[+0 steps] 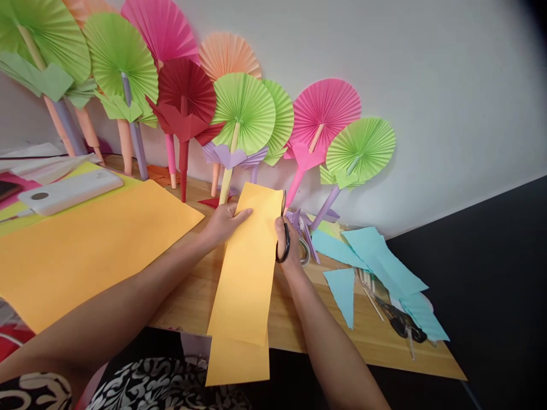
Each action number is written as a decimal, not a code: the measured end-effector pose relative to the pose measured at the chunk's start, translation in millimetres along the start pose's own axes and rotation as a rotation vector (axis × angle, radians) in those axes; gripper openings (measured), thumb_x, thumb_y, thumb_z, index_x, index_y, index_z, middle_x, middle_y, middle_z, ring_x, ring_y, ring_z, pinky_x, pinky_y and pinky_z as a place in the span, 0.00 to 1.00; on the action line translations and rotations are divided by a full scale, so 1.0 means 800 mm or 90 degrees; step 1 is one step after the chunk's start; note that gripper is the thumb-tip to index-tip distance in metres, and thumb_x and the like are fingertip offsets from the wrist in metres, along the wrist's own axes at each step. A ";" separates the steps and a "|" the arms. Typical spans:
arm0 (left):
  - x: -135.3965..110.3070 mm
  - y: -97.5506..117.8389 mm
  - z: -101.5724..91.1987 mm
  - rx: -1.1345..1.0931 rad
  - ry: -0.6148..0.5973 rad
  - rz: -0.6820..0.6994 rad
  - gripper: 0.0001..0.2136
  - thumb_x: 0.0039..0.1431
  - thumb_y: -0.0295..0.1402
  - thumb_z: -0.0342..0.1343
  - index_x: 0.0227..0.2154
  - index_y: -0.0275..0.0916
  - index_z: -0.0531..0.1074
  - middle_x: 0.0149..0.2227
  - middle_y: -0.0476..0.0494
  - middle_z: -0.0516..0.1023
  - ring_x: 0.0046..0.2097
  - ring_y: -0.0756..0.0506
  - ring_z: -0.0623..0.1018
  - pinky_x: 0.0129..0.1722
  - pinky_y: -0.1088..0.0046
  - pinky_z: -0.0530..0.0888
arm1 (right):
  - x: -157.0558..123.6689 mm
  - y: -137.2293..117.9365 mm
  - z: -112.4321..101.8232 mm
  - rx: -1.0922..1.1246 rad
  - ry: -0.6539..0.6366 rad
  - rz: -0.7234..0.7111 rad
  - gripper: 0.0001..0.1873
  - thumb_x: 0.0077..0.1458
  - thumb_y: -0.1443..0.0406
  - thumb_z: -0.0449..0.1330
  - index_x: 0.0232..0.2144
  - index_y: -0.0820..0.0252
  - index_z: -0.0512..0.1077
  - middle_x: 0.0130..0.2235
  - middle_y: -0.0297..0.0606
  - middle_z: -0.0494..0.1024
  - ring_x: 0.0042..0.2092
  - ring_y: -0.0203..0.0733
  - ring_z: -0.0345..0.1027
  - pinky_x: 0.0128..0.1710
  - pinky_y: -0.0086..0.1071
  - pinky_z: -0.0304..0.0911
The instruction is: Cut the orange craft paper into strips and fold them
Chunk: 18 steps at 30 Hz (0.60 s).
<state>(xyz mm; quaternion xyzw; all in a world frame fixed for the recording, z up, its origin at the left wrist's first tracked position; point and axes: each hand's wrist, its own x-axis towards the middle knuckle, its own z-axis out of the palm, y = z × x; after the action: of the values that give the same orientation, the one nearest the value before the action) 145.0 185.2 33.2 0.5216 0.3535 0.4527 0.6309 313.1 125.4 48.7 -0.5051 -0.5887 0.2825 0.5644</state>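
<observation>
A long yellow-orange paper strip [250, 267], which looks folded or layered, slants from above the table down past its front edge. My left hand [225, 223] grips the strip's left side near the top, thumb on the upper face. In my right hand [289, 245] is a pair of scissors [284, 242] with black handles, fingers closed round the loops. The blades point away from me along the strip's upper right edge, and how far they are apart is hard to see. A roll of tape [304, 251] stands just behind my right hand.
Pleated paper fans on rolled stems, such as a green one [244, 111] and a pink one [327, 114], lean against the wall. A large orange sheet [106, 245] and a white power bank [72, 191] lie left. Blue paper pieces [384, 262] and more scissors [399, 324] lie right.
</observation>
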 end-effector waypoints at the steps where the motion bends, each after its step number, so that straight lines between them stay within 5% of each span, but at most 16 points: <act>1: 0.000 -0.001 -0.001 0.010 -0.005 0.004 0.30 0.44 0.59 0.68 0.35 0.34 0.78 0.34 0.39 0.84 0.34 0.40 0.83 0.31 0.66 0.79 | 0.000 0.000 0.000 -0.005 0.006 -0.006 0.28 0.61 0.41 0.52 0.40 0.58 0.74 0.38 0.42 0.81 0.43 0.50 0.74 0.38 0.38 0.69; 18: 0.000 -0.007 -0.001 0.070 0.018 0.046 0.28 0.48 0.59 0.65 0.33 0.35 0.76 0.32 0.39 0.83 0.34 0.39 0.83 0.28 0.69 0.77 | -0.003 0.005 -0.002 -0.050 0.027 -0.043 0.25 0.64 0.43 0.51 0.32 0.56 0.69 0.34 0.39 0.76 0.36 0.44 0.68 0.35 0.35 0.64</act>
<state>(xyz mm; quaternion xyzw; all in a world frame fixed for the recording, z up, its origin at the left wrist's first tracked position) 145.6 185.4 27.4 0.5615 0.3680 0.4622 0.5793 315.5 124.5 44.8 -0.5122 -0.6040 0.2293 0.5659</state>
